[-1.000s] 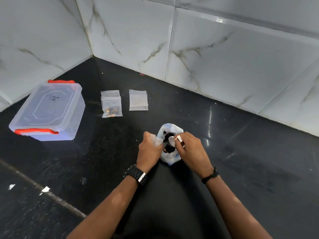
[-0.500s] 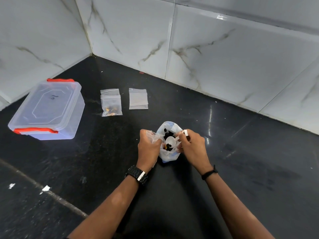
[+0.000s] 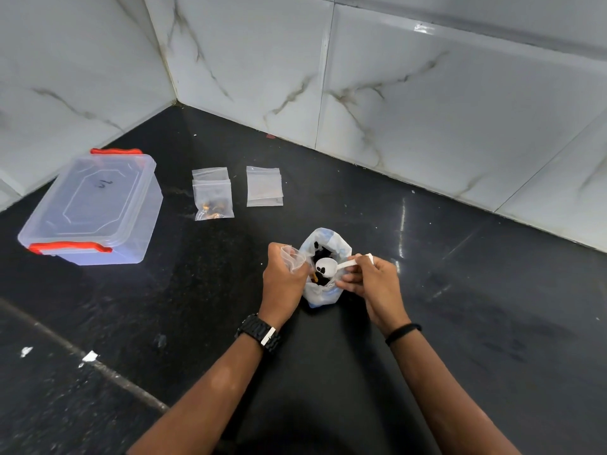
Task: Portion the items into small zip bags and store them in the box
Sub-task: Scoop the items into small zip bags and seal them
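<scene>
A white plastic bag (image 3: 323, 295) of dark items stands open on the black counter. My left hand (image 3: 284, 277) grips a small clear zip bag (image 3: 292, 259) beside the bag's mouth. My right hand (image 3: 371, 282) pinches the handle of a white scoop (image 3: 326, 267), whose bowl holds a few dark pieces over the open bag. A filled zip bag (image 3: 213, 200) with brown items lies further back. A stack of empty zip bags (image 3: 264, 187) lies to its right. The clear box (image 3: 95, 208) with red latches sits at the left, lid on.
White marble-tiled walls (image 3: 427, 93) close the counter at the back and left. A pale seam (image 3: 82, 359) with white flecks crosses the counter at lower left.
The scoop has risen out of the white bag with dark pieces in its bowl. My left hand has shifted slightly with the small zip bag.
</scene>
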